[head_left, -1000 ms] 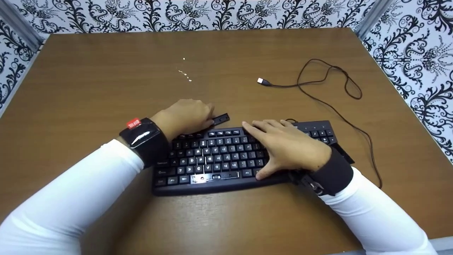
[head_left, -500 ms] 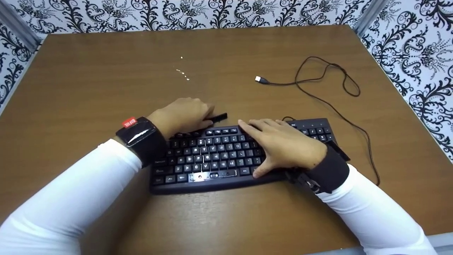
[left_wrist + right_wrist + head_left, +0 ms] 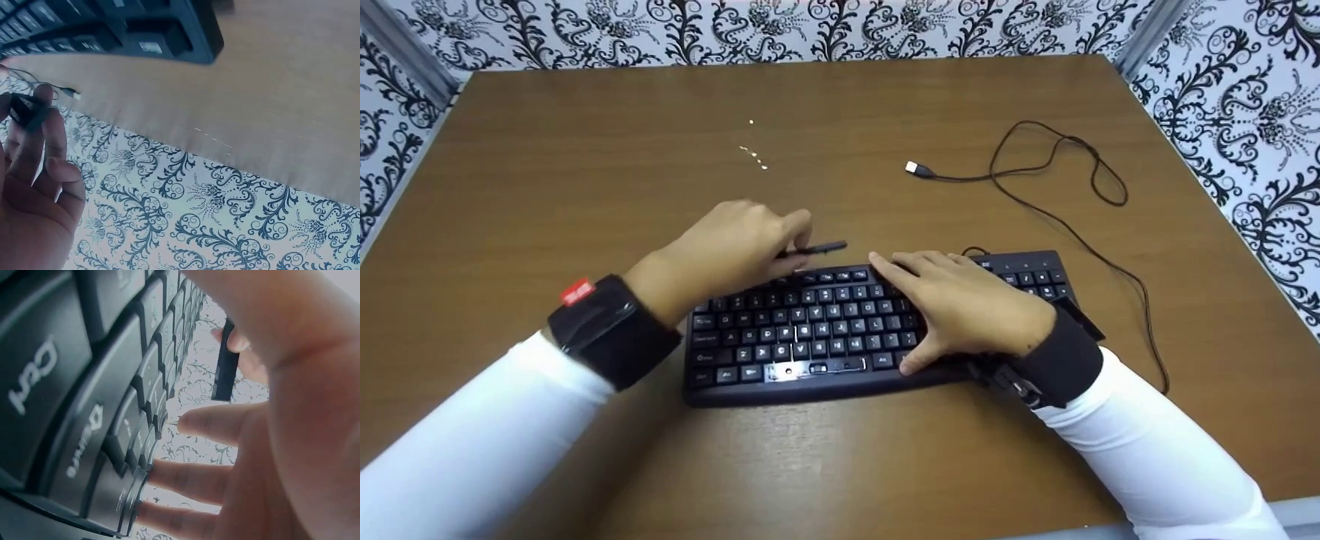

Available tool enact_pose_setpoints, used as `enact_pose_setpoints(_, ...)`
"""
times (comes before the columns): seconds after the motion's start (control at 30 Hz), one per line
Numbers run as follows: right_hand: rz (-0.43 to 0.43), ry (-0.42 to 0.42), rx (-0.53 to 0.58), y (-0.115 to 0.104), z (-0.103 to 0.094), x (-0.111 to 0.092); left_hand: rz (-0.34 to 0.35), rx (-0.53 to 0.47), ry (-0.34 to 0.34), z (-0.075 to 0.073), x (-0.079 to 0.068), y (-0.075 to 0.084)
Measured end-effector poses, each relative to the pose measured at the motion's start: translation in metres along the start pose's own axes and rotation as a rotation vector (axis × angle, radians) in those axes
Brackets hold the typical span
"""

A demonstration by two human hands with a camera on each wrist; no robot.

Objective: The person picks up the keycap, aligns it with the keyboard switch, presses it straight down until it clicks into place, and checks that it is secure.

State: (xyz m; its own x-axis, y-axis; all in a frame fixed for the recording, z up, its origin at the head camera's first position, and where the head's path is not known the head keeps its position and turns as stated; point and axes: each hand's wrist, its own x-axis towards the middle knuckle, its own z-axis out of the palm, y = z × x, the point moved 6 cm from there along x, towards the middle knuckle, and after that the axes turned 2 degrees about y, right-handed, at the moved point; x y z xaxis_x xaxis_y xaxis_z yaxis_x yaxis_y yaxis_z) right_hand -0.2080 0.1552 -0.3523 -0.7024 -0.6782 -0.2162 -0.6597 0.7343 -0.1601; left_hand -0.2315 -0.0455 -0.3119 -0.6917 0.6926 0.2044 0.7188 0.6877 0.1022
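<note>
A black keyboard (image 3: 825, 328) lies on the wooden table, with a bare slot (image 3: 816, 369) in its front row where the spacebar fits. My left hand (image 3: 727, 244) is just past the keyboard's back edge and pinches a long black spacebar (image 3: 830, 247) between thumb and fingers. In the head view the spacebar appears nearly edge-on; the right wrist view shows the spacebar (image 3: 226, 368) lengthwise. My right hand (image 3: 971, 304) rests spread across the right part of the keyboard, its fingers straight and its thumb at the front edge. It hides the keys beneath.
A thin black cable (image 3: 1057, 217) loops over the table (image 3: 607, 165) at the right and ends in a USB plug (image 3: 919, 170). Several small pale bits (image 3: 754, 155) lie beyond my left hand. Patterned panels (image 3: 840, 30) border the table at the back and sides.
My left wrist has shifted left and turned, and the spacebar has rolled from showing a broad face to nearly edge-on. The right hand stays in place on the keyboard.
</note>
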Motion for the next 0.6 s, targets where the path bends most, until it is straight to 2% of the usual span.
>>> enact_pose_setpoints(0.2, 0.016, -0.004, 0.011, 0.001, -0.001, 0.001, 0.058, -0.012, 0.094, -0.006, -0.017, 0.013)
enact_pose_setpoints(0.37, 0.016, -0.012, 0.015, 0.001, 0.001, -0.001, 0.063, -0.061, 0.112, -0.003, -0.027, 0.025)
enact_pose_setpoints(0.47, 0.013, -0.012, 0.012, 0.001, 0.001, -0.001, 0.037, -0.081, 0.115, 0.0, -0.032, 0.032)
enact_pose_setpoints(0.6, 0.013, -0.009, 0.017, 0.0, 0.0, -0.001, -0.058, -0.107, 0.08, 0.007, -0.037, 0.042)
